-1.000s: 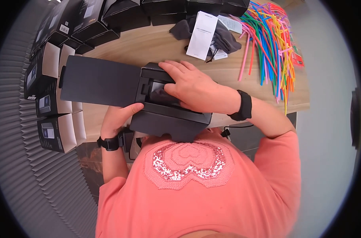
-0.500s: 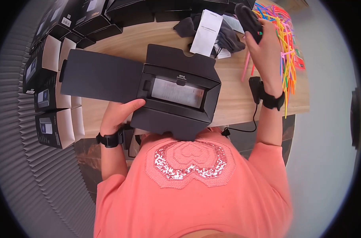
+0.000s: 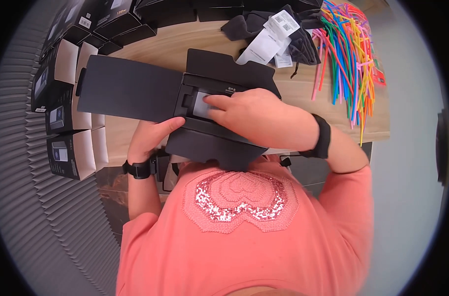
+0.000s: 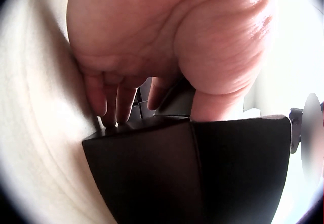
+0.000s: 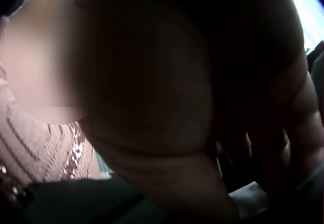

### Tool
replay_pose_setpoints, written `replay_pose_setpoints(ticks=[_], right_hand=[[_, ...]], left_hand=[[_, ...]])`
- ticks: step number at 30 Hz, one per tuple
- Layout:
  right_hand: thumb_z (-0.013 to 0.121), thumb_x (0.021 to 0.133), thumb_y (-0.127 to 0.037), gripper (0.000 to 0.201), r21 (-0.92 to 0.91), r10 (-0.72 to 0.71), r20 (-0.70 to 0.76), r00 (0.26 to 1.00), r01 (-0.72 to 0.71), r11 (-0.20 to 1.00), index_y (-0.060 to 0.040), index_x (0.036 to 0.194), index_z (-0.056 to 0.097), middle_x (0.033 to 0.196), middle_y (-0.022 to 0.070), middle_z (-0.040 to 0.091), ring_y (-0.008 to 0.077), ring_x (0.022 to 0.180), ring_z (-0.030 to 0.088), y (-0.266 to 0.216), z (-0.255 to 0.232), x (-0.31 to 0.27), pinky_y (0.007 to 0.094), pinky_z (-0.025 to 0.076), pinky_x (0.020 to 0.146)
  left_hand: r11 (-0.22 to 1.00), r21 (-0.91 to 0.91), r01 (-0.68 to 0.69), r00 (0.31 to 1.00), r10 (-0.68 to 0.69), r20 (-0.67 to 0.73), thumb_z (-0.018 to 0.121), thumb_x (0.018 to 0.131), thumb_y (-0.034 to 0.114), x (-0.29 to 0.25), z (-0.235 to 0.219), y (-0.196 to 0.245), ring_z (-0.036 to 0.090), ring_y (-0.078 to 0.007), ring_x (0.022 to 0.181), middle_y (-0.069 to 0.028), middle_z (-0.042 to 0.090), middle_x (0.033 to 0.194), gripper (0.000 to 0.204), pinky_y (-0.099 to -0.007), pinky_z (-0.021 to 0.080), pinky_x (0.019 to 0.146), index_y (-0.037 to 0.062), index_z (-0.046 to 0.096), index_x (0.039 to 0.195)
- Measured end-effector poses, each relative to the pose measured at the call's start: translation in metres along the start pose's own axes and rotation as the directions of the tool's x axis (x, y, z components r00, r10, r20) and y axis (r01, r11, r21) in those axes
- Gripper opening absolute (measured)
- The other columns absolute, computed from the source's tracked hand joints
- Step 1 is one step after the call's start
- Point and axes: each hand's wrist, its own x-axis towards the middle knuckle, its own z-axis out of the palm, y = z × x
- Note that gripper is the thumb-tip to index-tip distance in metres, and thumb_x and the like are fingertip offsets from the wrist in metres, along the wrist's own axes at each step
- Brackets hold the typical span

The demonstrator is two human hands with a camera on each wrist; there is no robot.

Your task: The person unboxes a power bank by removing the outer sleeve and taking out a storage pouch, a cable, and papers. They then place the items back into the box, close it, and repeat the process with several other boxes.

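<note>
An unfolded black box (image 3: pixel 209 140) lies before the person in the head view, its long lid out to the left. The left hand (image 3: pixel 153 138) holds its left end, thumb on top; in the left wrist view the left hand (image 4: pixel 167 47) has thumb and fingers on either side of the black cardboard (image 4: pixel 152 168). The right hand (image 3: pixel 264 118) reaches into the recess, fingers over a pale paper (image 3: pixel 200 104). In the dark right wrist view, a pale piece (image 5: pixel 250 198) shows below the right hand (image 5: pixel 202 92); whether it is pinched is unclear.
Dark cloth pouches (image 3: pixel 306 47) with a white leaflet (image 3: pixel 261 47) and a printed card (image 3: pixel 283 23) lie beyond the box. Colourful straws (image 3: pixel 345 64) are at the right. Black boxes (image 3: pixel 64 111) stand at the left and along the back.
The right hand took a dark pouch out of the box, carried it to the back right, let it go and came back to the recess. A printed card now overlaps the leaflet.
</note>
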Motion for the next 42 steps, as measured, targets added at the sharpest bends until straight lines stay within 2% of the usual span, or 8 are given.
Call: replay_pose_setpoints(ticks=[11,18,24,30,32,35,39,42], right_hand=[[0.079,0.067,-0.013,0.069,-0.275,0.097,0.524,0.846,0.06,0.959,0.0003,0.13,0.053,0.114,0.0167,0.064,0.0254,0.081,0.073,-0.01,-0.005,0.04,0.032,0.056,0.063],[0.077,0.069,-0.012,0.061,-0.315,0.039,0.506,0.862,0.143,0.938,-0.0025,0.125,0.055,0.1,0.0121,0.062,0.0219,0.072,0.071,-0.002,0.007,0.029,0.032,0.056,0.06],[0.073,0.074,-0.012,0.037,-0.308,-0.017,0.195,0.981,0.078,0.948,-0.0063,0.11,0.067,0.097,0.0096,0.064,0.022,0.077,0.072,-0.003,0.01,0.02,0.0321,0.056,0.06],[0.071,0.075,-0.01,0.027,-0.28,0.084,0.616,0.783,0.117,0.953,-0.0072,0.102,0.065,0.088,0.0052,0.066,0.0239,0.08,0.072,-0.001,0.0,0.038,0.0328,0.056,0.061],[0.071,0.074,-0.01,0.024,-0.218,-0.025,0.351,0.936,0.108,0.97,-0.0085,0.097,0.064,0.089,0.005,0.066,0.0254,0.081,0.072,0.005,-0.008,0.025,0.0352,0.057,0.062],[0.069,0.077,-0.009,0.015,-0.125,0.087,-0.136,0.987,-0.104,0.987,-0.0062,0.091,0.066,0.079,0.0094,0.067,0.0285,0.078,0.072,0.017,-0.038,0.003,0.0372,0.058,0.064],[0.068,0.084,-0.012,0.029,0.445,0.556,-0.381,0.739,-0.381,0.811,-0.0038,0.111,0.061,0.076,0.0126,0.066,0.0265,0.067,0.065,0.045,-0.07,-0.033,0.0303,0.05,0.062],[0.07,0.089,-0.01,0.03,0.588,0.638,-0.428,0.64,-0.339,0.735,-0.0033,0.117,0.061,0.088,-0.0015,0.064,0.0075,0.071,0.059,0.085,-0.061,-0.049,0.0241,0.049,0.064]], left_hand=[[1.0,0.018,0.018,1.0,-0.018,-0.023,0.078,0.086,0.014,-0.002,0.001,-0.001,0.058,-0.013,0.103,-0.0014,0.065,0.113,0.039,-0.0288,0.047,0.092,0.0006,0.064,0.12],[1.0,0.029,0.005,1.0,-0.004,-0.017,0.077,0.087,0.013,-0.001,0.001,0.0,0.058,-0.0128,0.103,-0.0013,0.065,0.113,0.038,-0.0293,0.048,0.091,0.0005,0.064,0.12],[1.0,-0.009,0.025,0.999,-0.025,-0.02,0.076,0.088,0.014,-0.002,0.002,-0.001,0.058,-0.0133,0.104,-0.0016,0.065,0.113,0.038,-0.0294,0.048,0.091,0.0006,0.064,0.121],[1.0,0.024,0.001,1.0,-0.001,-0.019,0.076,0.088,0.015,-0.001,0.002,-0.001,0.058,-0.0139,0.104,-0.002,0.064,0.114,0.038,-0.0296,0.048,0.091,0.0007,0.064,0.121],[1.0,0.024,-0.02,1.0,0.02,-0.012,0.076,0.088,0.015,0.0,0.002,-0.002,0.058,-0.014,0.104,-0.0021,0.064,0.114,0.038,-0.0297,0.048,0.091,0.0006,0.064,0.121],[1.0,0.022,-0.018,1.0,0.018,-0.011,0.077,0.088,0.016,0.0,0.001,-0.004,0.058,-0.014,0.104,-0.0021,0.064,0.113,0.039,-0.0297,0.047,0.091,0.0005,0.063,0.121],[1.0,0.002,0.012,1.0,-0.012,-0.011,0.078,0.087,0.016,0.0,-0.001,-0.007,0.057,-0.0138,0.105,-0.0023,0.064,0.116,0.041,-0.03,0.047,0.093,0.0006,0.063,0.122],[1.0,0.013,0.009,1.0,-0.009,-0.016,0.078,0.086,0.016,0.001,-0.001,-0.007,0.057,-0.0138,0.106,-0.0024,0.063,0.118,0.043,-0.0301,0.047,0.093,0.0008,0.062,0.123]])
